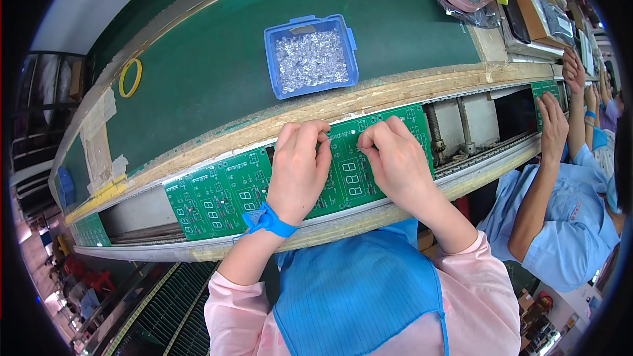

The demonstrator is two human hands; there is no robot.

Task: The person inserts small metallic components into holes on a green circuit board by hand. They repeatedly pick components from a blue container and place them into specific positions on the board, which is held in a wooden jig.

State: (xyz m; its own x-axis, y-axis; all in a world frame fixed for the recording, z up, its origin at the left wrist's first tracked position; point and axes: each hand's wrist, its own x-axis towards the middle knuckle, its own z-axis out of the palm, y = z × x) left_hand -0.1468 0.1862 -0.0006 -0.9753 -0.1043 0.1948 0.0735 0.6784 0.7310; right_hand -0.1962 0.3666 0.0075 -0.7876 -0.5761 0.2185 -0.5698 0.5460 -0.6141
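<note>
- The board (339, 155) lies in the rail (488, 166), in front of the person, under both hands. If a wrist pressed down on it, the board could shift or bow.
- The left hand (300, 168) has its grip drawn close, thumb near forefinger, over the board's far edge. I cannot tell whether it pinches a part; a tiny one could slip out unseen.
- The right hand (402, 161) also has thumb and forefinger close together, low over the board. Whether that grip holds anything is hidden; a tilted part might seat crooked or bend its leads.
- The hands are near each other, so a knuckle could knock a part loose while the other hand works.
- The strap (270, 221) on the left wrist stands out at the board's near edge; its loose end could snag there.
- Right of the board, the gap (461, 125) shows screws and chain; a dropped part could fall in and be lost.
- The bin (323, 88) of clear parts (310, 59) sits on the surface (204, 72) past the ledge (217, 142); a careless reach could tip it and scatter them.
</note>
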